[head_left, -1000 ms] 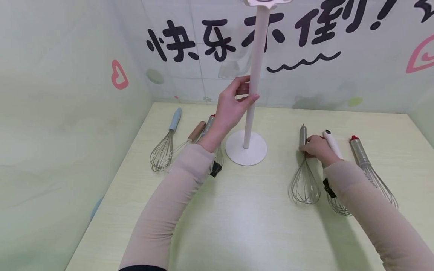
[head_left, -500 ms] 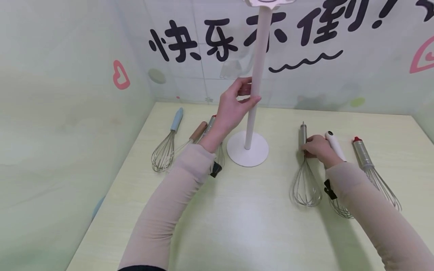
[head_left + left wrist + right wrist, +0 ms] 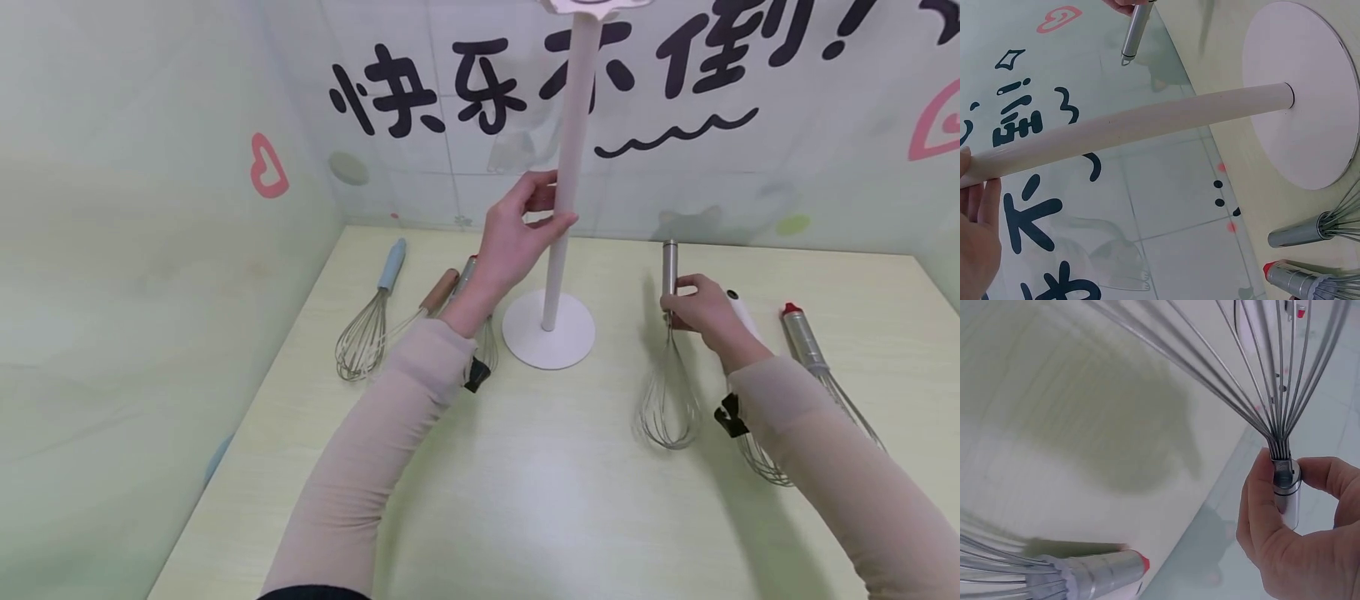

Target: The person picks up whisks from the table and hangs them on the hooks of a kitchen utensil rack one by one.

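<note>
A white pole (image 3: 573,125) rises from a round white base (image 3: 528,346) on the table. My left hand (image 3: 513,237) holds the pole partway up, thumb on the near side and fingers behind. To the right, my right hand (image 3: 708,312) pinches a metal whisk (image 3: 670,265) by the lower end of its handle, where the wires begin. The whisk hangs raised over the table, handle up and wire loops down, its shadow beside it. In the right wrist view its wires fan out above the silver handle (image 3: 1286,503), between thumb and fingers.
Right of my hand lie a white-handled whisk (image 3: 741,310), partly hidden by the arm, and a red-tipped silver whisk (image 3: 804,333). On the left are a blue-handled whisk (image 3: 392,267), a brown-handled whisk (image 3: 438,292) and a red-tipped whisk (image 3: 1291,278). A lettered wall (image 3: 465,196) backs the table.
My right hand has raised the metal whisk off the table and moved slightly toward the back wall. The left hand keeps its hold on the pole.
</note>
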The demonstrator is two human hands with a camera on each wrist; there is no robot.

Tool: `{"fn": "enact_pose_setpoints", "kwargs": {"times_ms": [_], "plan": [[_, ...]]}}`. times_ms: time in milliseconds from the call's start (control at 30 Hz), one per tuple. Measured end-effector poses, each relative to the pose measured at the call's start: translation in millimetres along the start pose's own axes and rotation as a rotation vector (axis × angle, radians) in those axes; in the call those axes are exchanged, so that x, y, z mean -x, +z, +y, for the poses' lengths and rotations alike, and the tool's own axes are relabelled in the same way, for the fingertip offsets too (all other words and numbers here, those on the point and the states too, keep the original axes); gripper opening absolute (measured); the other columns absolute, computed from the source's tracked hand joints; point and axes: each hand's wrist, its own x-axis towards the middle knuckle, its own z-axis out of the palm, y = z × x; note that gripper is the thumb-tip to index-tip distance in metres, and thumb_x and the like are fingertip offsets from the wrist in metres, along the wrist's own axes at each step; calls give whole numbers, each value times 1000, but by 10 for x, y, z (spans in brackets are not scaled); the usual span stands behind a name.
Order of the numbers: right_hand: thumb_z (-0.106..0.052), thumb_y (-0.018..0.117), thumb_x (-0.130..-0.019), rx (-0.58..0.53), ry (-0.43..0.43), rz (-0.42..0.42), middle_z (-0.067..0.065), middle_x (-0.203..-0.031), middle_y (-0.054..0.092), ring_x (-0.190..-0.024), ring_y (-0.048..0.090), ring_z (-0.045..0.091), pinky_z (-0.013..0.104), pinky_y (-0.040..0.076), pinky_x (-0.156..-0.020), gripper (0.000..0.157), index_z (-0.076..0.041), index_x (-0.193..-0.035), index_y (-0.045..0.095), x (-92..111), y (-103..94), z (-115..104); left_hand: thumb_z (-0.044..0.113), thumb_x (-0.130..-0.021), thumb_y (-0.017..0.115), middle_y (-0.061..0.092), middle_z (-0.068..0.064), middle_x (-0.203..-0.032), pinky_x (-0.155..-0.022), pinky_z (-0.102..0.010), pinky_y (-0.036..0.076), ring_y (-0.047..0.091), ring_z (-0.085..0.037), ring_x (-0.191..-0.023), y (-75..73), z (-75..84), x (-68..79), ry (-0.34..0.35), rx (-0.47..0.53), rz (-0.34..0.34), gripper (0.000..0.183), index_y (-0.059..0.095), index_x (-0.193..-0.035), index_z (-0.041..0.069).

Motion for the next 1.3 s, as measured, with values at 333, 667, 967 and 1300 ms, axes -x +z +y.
{"fn": "enact_pose_setpoints", "kwargs": {"times_ms": [333,667,967,1300], "plan": [[-17,42,-97,-64,-120,44,8,-107,45,-66,54,-8,8,52,-68,60,5,-148,19,83,-10,-222,3,-85,70,65,-21,-110,-86,-21,57,63,-25,-104,-13,-9,-8,0,-9,1,43,55,-125,0],[-32,46,-99,-79,-195,131,-6,-101,48,-79,56,-7,26,54,-93,59,-9,-150,26,233,-108,-517,3,-85,70,66,-21,-110,-87,-21,57,64,-25,-104,-5,2,-16,18,-25,-1,42,55,-124,-1],[-26,53,-97,-145,-300,156,-8,-100,49,-85,57,-5,7,52,-77,55,-11,-146,35,333,-215,-748,4,-85,70,67,-20,-108,-85,-22,57,65,-25,-103,-17,-8,-7,25,-48,3,41,56,-123,0],[-13,65,-89,-406,-385,118,-4,-98,54,-81,63,0,9,54,-72,53,-12,-140,48,399,-374,-960,5,-85,70,67,-20,-109,-84,-28,58,66,-26,-102,-16,-13,-13,24,-74,-4,41,55,-122,0]]}}
